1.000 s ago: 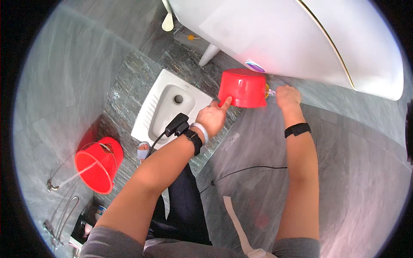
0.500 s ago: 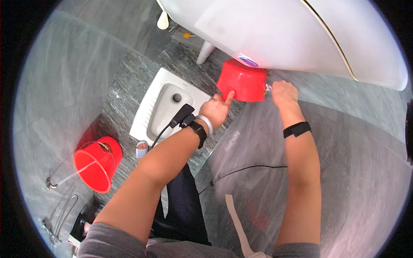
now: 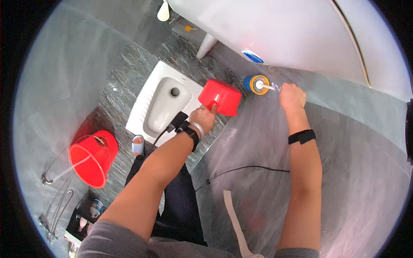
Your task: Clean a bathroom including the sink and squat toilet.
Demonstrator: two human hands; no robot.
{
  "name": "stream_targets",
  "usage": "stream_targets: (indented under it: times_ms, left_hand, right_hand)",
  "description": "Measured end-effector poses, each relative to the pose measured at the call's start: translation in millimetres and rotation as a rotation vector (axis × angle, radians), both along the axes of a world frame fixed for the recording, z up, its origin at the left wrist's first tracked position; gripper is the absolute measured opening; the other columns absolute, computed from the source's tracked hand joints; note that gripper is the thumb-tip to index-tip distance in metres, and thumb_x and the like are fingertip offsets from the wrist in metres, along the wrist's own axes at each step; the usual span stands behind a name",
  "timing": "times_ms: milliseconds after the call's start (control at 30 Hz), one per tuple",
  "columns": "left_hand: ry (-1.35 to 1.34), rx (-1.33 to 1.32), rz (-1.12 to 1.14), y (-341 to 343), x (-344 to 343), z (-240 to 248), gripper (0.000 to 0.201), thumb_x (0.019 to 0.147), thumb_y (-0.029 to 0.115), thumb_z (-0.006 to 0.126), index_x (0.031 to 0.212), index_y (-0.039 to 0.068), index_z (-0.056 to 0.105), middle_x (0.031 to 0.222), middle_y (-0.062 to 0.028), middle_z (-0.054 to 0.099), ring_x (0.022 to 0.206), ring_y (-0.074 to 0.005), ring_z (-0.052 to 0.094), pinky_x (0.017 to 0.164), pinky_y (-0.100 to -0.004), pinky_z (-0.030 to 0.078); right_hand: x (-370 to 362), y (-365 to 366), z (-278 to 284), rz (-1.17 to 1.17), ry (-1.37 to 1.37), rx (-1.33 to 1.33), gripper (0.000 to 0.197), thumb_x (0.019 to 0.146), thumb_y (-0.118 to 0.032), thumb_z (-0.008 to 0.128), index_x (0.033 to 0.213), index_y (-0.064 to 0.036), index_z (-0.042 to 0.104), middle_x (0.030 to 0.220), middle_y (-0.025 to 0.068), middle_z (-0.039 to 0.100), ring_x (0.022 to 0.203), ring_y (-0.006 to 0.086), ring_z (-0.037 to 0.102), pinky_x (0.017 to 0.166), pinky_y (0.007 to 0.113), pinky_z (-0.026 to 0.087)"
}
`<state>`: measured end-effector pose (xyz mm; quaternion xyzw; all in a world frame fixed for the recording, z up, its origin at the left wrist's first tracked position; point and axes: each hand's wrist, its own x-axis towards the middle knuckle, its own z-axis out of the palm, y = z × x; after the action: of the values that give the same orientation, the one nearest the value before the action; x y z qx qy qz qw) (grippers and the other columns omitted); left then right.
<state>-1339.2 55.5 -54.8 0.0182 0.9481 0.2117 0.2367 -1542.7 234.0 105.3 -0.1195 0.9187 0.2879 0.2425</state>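
My left hand [image 3: 203,118] is closed on the side of a small red plastic tub [image 3: 219,98], its fingertips pressed against the wall. The tub hangs tilted beside the right rim of the white squat toilet [image 3: 135,108]. Farther right, my right hand [image 3: 293,99] is closed around the end of a pale handle with purple marks. That handle runs to the white middle of a round blue holder with a yellow rim [image 3: 258,84]; it looks like a toilet brush. Part of the handle is hidden by my fingers.
At left, water runs from a wall tap [image 3: 46,179] into a large red bucket [image 3: 103,150]. A hand shower [image 3: 53,215] hangs below. A white panel [image 3: 284,34] on a leg [image 3: 207,46] spans the top. A black cable [image 3: 249,166] crosses the grey surface.
The red tub has moved left and nearer with my left hand, uncovering the blue and yellow holder. My right hand has shifted slightly right, still gripping the handle.
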Motion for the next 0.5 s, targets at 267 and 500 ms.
stream_targets:
  times_ms: [267,500]
  left_hand:
    - [0.218,0.114,-0.339,1.1,-34.2,58.1,0.038,0.083,0.013,0.051,0.120,0.007,0.053,0.077,-0.0167,0.063,0.073,-0.0318,0.066,0.059,-0.0427,0.054]
    - [0.121,0.073,-0.377,82.9,-96.9,4.4,0.049,0.092,0.013,0.041,0.140,0.006,0.038,0.108,-0.0244,0.061,0.081,-0.0331,0.068,0.058,-0.0436,0.055]
  right_hand:
    - [-11.6,10.4,1.9,0.009,-0.017,-0.067,0.023,0.088,-0.012,0.051,0.099,-0.0085,0.071,0.106,0.0134,0.068,0.101,0.0304,0.065,0.084,0.040,0.053]
    - [-16.3,8.5,3.5,-0.143,-0.070,-0.234,0.023,0.083,-0.011,0.058,0.103,-0.0064,0.069,0.108,0.0162,0.067,0.104,0.0330,0.063,0.087,0.043,0.052]
